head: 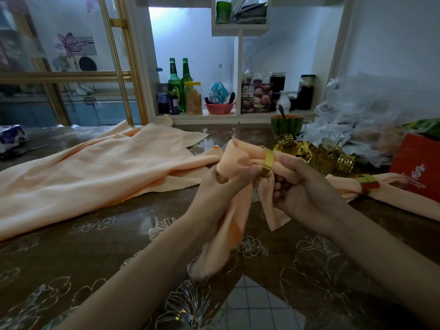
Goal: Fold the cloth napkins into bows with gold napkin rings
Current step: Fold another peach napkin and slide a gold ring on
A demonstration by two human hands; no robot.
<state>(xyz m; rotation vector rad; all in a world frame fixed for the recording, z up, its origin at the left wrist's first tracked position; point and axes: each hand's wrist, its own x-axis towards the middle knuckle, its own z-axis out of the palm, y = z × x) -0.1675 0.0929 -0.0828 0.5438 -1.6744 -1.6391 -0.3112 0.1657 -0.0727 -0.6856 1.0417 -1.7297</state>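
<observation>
I hold a peach cloth napkin above the table, bunched through a gold napkin ring. My left hand grips the napkin's left part, its thumb against the ring. My right hand curls round the napkin's right part just past the ring. Two loose ends of the napkin hang down between my hands. A finished napkin with a gold ring lies at the right. A pile of spare gold rings sits behind my right hand.
Several flat peach napkins spread over the left of the table. A watermelon-pattern bowl, crumpled clear plastic bags and a red box crowd the right. Bottles and jars stand on the shelf behind.
</observation>
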